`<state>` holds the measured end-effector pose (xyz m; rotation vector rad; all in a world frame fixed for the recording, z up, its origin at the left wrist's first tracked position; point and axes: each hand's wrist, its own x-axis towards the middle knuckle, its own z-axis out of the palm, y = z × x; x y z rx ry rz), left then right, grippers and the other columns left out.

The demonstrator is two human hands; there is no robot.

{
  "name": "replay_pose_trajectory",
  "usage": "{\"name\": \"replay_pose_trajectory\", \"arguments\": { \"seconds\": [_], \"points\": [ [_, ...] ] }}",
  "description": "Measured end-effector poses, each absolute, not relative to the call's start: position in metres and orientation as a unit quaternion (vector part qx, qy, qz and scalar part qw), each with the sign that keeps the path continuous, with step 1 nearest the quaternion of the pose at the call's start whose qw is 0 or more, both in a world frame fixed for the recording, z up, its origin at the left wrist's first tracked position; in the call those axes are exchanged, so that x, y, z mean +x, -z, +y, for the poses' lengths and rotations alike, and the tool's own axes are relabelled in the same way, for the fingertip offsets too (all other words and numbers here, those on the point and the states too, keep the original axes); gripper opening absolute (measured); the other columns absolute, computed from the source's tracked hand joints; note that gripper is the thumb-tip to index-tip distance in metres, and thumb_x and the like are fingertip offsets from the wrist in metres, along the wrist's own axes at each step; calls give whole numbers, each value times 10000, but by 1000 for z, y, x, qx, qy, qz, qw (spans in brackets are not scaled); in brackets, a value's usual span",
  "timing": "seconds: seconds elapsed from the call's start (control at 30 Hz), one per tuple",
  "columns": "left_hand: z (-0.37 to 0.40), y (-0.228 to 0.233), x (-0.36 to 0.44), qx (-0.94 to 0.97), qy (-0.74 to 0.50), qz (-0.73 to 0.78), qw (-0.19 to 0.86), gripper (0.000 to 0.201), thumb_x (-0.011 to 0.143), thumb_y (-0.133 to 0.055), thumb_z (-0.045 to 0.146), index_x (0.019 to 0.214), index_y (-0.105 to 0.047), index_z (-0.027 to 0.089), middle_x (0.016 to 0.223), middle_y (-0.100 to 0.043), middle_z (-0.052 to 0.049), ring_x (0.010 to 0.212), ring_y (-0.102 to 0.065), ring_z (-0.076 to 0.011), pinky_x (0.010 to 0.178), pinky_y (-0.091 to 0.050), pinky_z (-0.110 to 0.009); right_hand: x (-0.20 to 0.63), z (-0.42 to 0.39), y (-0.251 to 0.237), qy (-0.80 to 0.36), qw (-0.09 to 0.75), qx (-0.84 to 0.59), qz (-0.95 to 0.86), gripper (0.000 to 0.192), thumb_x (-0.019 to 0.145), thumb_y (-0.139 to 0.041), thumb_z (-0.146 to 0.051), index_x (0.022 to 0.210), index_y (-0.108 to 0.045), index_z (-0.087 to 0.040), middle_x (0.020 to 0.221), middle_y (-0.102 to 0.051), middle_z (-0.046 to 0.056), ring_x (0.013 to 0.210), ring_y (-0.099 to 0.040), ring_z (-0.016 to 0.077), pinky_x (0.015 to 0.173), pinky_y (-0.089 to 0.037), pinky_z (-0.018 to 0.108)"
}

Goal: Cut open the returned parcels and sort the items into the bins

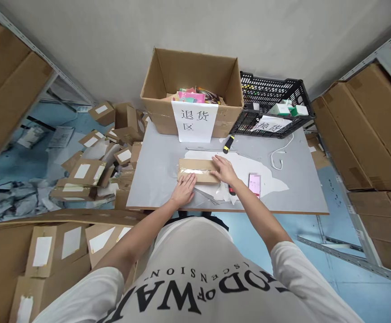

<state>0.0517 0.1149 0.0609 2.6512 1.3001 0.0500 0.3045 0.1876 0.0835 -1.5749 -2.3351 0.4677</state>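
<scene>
A single head-mounted camera looks steeply down and forward from above the wearer's chest. It faces a grey table set against a wall, with the forearms entering from the lower edge. The wide lens bends the shelving at both sides. Table contents sit at arm's reach.

**White T-shirt, bare forearms**

The person wears a loose white T-shirt with short sleeves that end above the elbows. Large black capital letters run across the chest, with a line of smaller, widely spaced black letters beside them. Both forearms are bare. The left hand and the right hand carry no gloves.
</scene>
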Motion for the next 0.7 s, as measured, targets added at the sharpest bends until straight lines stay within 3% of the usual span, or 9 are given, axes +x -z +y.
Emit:
{"name": "replay_pose_trajectory", "arguments": {
  "seconds": [0.17,0.5,0.7],
  "points": [
    [115,-58,53,888,-28,447,104,694,797,-448,291,1427,-260,69,1514,-224,-140,1413,-132,-268,1133,-103,-480,283,201,-80,-153,37,-509,-846,661,840,-533,-487,1400,-367,-178,1466,-344,141,1338,-311,284,1043,-270,427],
    [119,-60,56,881,-29,454,132,790,717,-546,401,1400,-316,76,1473,-316,-161,1376,-231,-296,1136,-98,-474,275,204,-83,-78,-43,-474,-876,532,913,-410,-438,1379,-372,-184,1394,-430,164,1209,-428,298,971,-313,439],
    [121,-60,56,880,-27,452,143,812,709,-558,434,1399,-317,80,1474,-311,-165,1380,-218,-304,1132,-107,-482,264,201,-83,-39,-98,-459,-882,476,933,-272,-202,1389,-307,-68,1387,-375,261,1204,-409,343,980,-281,510]
  ]
}}
